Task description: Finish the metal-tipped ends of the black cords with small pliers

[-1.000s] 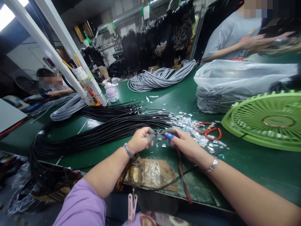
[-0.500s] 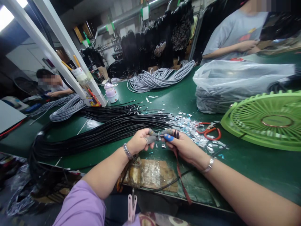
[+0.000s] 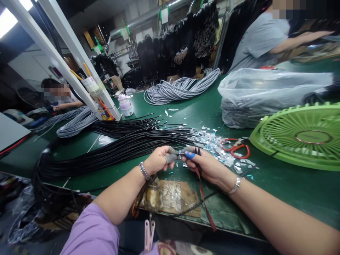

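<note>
My left hand [image 3: 161, 158], with grey tape wrapped on its fingertips, pinches a black cable near its end. Close against it, my right hand [image 3: 205, 164] is closed on the thin stripped cable end [image 3: 181, 153], with blue tape around the thumb. A dark pointed piece sticks up behind the right fingers; I cannot make out what it is. From the right hand hangs a reddish-brown strap [image 3: 204, 200]. Just beyond both hands, a large bundle of black cables [image 3: 106, 154] stretches across the green table [image 3: 191, 111], its ends pointing right.
Foil scraps [image 3: 212, 140] and red-handled scissors [image 3: 240, 150] lie beyond my right hand. At right are a green fan [image 3: 287, 136] and a clear plastic bag [image 3: 265, 95]. Grey cable coils [image 3: 177, 90] and a bottle [image 3: 125, 105] stand farther back. Two people sit at the table's far sides.
My hands stay nearly in the same place, still joined at the cable end. The person at the back right has leaned over and stretched an arm to the right.
</note>
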`<state>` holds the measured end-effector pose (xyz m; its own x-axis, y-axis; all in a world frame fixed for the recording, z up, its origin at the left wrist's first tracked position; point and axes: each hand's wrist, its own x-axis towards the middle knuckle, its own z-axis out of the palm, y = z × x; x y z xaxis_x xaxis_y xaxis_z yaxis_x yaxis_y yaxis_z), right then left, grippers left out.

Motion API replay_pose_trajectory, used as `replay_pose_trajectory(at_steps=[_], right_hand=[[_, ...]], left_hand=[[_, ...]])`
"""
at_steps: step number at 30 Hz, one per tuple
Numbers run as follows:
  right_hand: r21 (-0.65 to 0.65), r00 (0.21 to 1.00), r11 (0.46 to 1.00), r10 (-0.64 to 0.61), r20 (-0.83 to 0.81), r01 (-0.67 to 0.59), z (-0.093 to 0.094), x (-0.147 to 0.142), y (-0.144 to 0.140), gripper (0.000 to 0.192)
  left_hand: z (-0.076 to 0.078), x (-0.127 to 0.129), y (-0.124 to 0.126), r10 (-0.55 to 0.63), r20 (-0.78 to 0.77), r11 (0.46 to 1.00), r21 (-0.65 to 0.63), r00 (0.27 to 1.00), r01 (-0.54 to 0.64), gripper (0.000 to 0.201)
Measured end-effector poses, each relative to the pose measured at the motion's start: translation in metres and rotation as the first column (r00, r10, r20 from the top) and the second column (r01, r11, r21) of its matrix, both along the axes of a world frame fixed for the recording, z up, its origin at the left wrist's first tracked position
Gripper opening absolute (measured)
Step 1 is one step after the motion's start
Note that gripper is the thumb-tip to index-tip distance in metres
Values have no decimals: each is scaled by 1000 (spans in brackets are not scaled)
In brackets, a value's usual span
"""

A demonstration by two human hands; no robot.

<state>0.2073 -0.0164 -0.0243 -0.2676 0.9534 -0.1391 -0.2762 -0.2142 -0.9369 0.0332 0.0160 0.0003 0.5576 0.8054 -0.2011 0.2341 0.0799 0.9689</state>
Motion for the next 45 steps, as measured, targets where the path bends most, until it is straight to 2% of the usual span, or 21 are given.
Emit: replay_pose_trajectory(at_steps=[4, 9, 18, 20, 25, 28, 33, 37, 45], right_hand=[[20, 998, 1000, -23, 50, 22, 1, -2, -2, 40], [88, 989, 993, -92, 113, 82, 0, -5, -4, 41], [106, 983, 991, -95, 155, 79, -2, -4, -2, 42], [110, 980, 990, -101, 171, 83, -2, -5, -2, 41], [149, 966, 986, -107, 236, 73, 0, -5, -1, 37], [142, 969, 989, -81, 235, 48, 1, -2, -2, 32], [14, 993, 1000, -18, 120, 16, 2, 0, -3, 34], [-8, 998, 999, -44, 44, 44, 2, -1, -2, 35], [-35, 999, 999, -32, 34, 33, 0, -1, -1, 36]], left_hand=[[-4, 0, -1, 25, -51, 994, 108, 998, -19, 30], [-7, -2, -3, 13, -51, 953, 302, 999, 3, 16], [-8, -4, -2, 1, -152, 883, 465, 988, 70, 9], [-8, -5, -3, 13, -214, 843, 528, 977, 104, 8], [-5, -6, -4, 105, -389, 672, 706, 915, 223, 8], [-4, -7, -6, 148, -442, 621, 738, 885, 265, 5], [-5, -7, -8, 181, -466, 563, 771, 866, 297, 6], [-5, -7, -8, 167, -472, 549, 774, 866, 316, 6], [-5, -8, -7, 134, -461, 548, 772, 877, 322, 6]])
